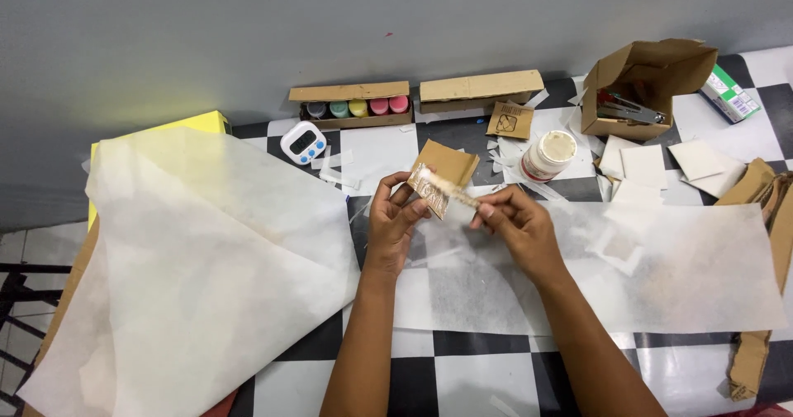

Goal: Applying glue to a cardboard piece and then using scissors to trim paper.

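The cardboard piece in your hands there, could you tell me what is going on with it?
A person at a checkered table holds a small cardboard piece in the left hand, while the right hand lays a brush across it. A sheet of thin white paper lies under the hands, and a larger sheet is folded off to the left. Behind stand an open glue jar, a small timer and a box of paint pots.
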